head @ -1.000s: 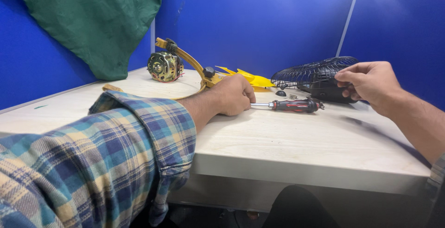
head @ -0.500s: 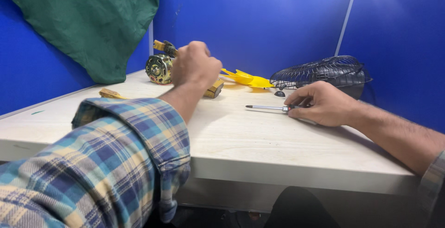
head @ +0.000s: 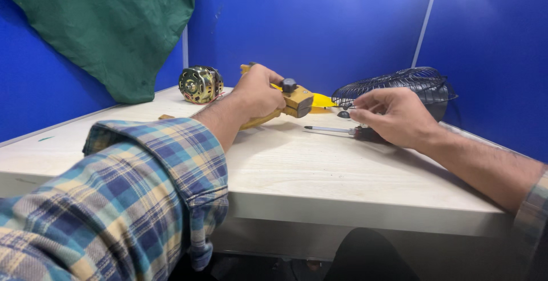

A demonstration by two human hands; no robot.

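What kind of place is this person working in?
Probably a small repair workbench: a pale wooden table walled by blue partition panels, with a brass-coloured electric motor, a black wire fan guard and a dark-handled screwdriver lying out.

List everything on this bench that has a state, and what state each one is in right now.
Left hand: closed around the yellow fan body, lifted off the table.
Right hand: fingers pinching something small, resting over the screwdriver.
Screwdriver: lying flat.
Motor: bare, on the table.
Fan guard: detached, on the table.
Green cloth: hanging.
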